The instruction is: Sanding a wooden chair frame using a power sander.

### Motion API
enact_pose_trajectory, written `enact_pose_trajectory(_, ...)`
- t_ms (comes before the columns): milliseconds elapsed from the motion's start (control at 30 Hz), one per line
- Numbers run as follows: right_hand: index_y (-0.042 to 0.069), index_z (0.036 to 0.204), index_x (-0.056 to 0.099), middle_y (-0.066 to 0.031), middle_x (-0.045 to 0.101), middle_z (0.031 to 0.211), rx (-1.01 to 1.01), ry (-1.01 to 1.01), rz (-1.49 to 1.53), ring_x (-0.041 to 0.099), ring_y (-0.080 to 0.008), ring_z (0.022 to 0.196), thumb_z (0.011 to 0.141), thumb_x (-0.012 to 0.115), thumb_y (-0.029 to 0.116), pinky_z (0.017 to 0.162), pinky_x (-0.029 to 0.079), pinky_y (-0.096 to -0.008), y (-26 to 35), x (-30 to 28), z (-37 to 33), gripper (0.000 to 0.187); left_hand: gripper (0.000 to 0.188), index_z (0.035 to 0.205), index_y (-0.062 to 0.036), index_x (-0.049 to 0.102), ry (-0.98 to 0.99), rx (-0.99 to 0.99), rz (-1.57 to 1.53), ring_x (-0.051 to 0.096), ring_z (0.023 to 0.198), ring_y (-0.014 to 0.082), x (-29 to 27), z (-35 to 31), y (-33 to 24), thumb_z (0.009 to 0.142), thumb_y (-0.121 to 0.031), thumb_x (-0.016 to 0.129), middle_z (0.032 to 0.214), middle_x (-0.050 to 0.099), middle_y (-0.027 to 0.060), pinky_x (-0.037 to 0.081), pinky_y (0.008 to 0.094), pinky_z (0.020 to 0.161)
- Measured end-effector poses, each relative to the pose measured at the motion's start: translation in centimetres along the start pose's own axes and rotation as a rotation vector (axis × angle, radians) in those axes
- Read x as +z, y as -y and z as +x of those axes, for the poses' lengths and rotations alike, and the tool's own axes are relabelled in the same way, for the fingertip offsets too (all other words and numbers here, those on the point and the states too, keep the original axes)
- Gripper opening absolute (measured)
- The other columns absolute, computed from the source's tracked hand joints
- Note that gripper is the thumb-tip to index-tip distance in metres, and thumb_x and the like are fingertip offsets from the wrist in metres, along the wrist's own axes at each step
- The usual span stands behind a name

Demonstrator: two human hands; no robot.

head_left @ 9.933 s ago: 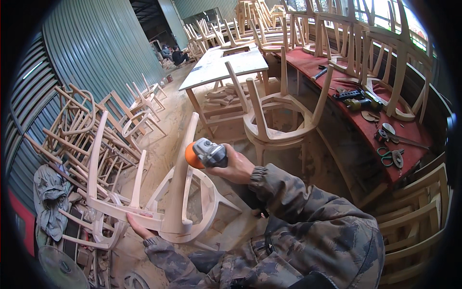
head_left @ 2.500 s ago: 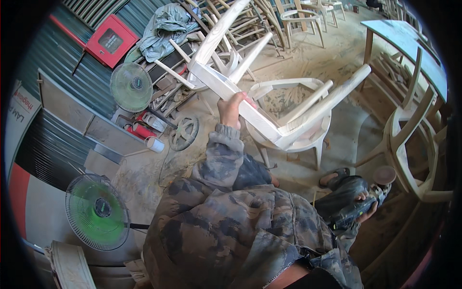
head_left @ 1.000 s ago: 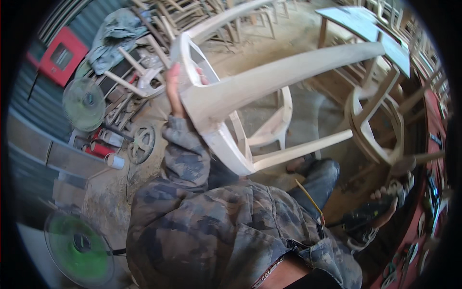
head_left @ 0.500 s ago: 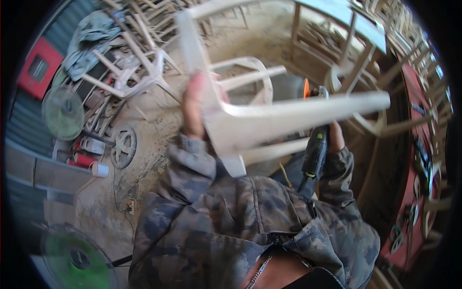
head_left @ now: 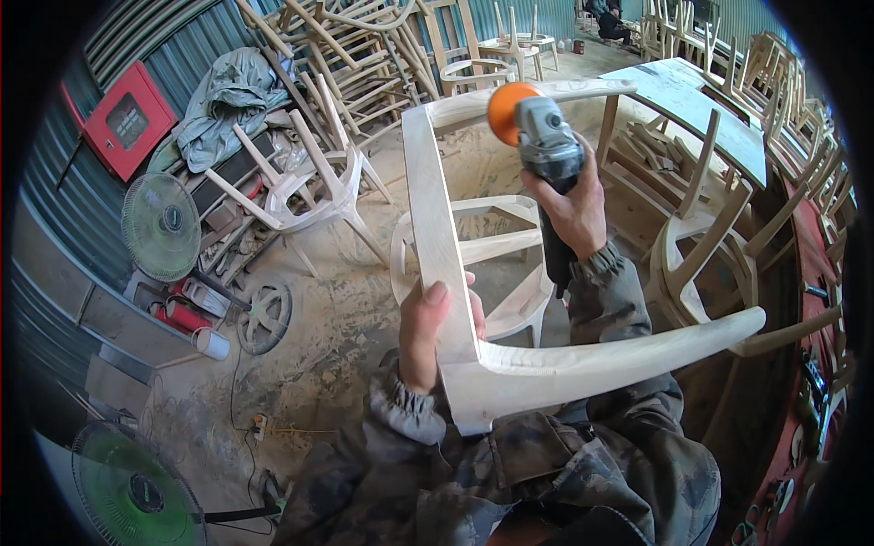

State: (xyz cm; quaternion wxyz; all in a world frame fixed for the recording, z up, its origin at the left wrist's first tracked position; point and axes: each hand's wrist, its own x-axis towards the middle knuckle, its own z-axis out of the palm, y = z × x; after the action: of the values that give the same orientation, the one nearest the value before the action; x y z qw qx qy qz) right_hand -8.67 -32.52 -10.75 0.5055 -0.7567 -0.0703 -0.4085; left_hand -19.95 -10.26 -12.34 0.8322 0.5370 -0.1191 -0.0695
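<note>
The largest item is the unfinished wooden chair frame (head_left: 510,364) I have raised in the centre of the frame — one pale rail runs upward from lower centre to the top centre, another sweeps right from the joint toward the right edge. My left hand (head_left: 432,332) is clamped around the upright rail just above the joint, thumb on the near face, fingers wrapped behind. My right hand (head_left: 574,205) is closed on the dark grip of a grey angle grinder (head_left: 546,150) at upper centre; its orange disc (head_left: 506,105) sits at the frame's top rail, though I cannot tell whether it touches the wood.

Below the raised frame, centre, another bare chair (head_left: 496,264) stands on the sawdust-covered floor (head_left: 346,328). A stack of chair frames (head_left: 364,45) fills the top of the frame, and a further overturned frame (head_left: 309,196) lies left of centre. A pale worktable (head_left: 692,100) occupies the upper right. At the left — a red wall cabinet (head_left: 127,127), a grey standing fan (head_left: 161,227), and a green fan (head_left: 137,491) at lower left. A small spoked wheel (head_left: 266,314) lies on the floor near the grey fan.
</note>
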Motion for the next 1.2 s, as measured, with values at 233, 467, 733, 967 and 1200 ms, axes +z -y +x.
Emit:
enact_pose_trajectory(233,0.003,0.138,0.041,-0.0241,0.068,0.105,-0.035,0.142,-0.046,0.07,-0.0368,0.096,0.075,0.08,0.035,0.084,0.055,-0.0422,0.6,2.4,0.8,0.08,0.061,0.119,0.0033,0.049,0.022,0.016,-0.025,0.056,0.064,0.0198,0.9,0.3,-0.1,0.092,-0.052,0.048,0.074,0.057,0.0137,0.047,0.0312,0.059)
enact_pose_trajectory(467,0.003,0.138,0.042,-0.0252,0.068,0.104,-0.008,0.201,-0.065,0.069,-0.0381,0.095,0.076,0.079,0.037,0.084,0.055,-0.0423,1.3,3.5,1.2,0.079,0.063,0.118,0.0018,0.05,0.003,0.007,0.026,0.057,0.066,0.0209,0.2,0.0,0.1,0.092,-0.055,0.046,0.074,0.057,0.013,0.047,0.0326,0.061)
enact_pose_trajectory(733,0.0,0.136,0.042,-0.0261,0.068,0.103,-0.032,0.22,-0.081,0.069,-0.0396,0.097,0.075,0.079,0.038,0.085,0.054,-0.0425,1.1,4.2,1.8,0.08,0.063,0.117,0.0023,0.05,0.018,0.016,0.049,0.057,0.066,0.0211,0.5,0.0,0.1,0.092,-0.056,0.046,0.074,0.057,0.0131,0.047,0.0326,0.061)
enact_pose_trajectory(967,0.0,0.136,0.043,-0.0273,0.067,0.105,0.011,0.199,-0.11,0.068,-0.0403,0.099,0.076,0.079,0.039,0.085,0.054,-0.0429,1.0,2.9,2.0,0.081,0.064,0.117,0.0019,0.05,0.039,-0.002,0.036,0.057,0.066,0.0208,-0.5,0.2,-0.1,0.092,-0.057,0.045,0.073,0.058,0.0129,0.047,0.0324,0.061)
enact_pose_trajectory(1200,-0.002,0.133,0.046,-0.0246,0.068,0.103,0.041,0.031,-0.161,0.069,-0.0362,0.096,0.073,0.081,0.041,0.084,0.053,-0.0412,-3.1,0.1,3.3,0.081,0.066,0.118,0.0014,0.05,0.031,-0.016,0.007,0.057,0.067,0.0207,-0.9,0.4,0.5,0.091,-0.059,0.045,0.073,0.058,0.0128,0.047,0.0327,0.061)
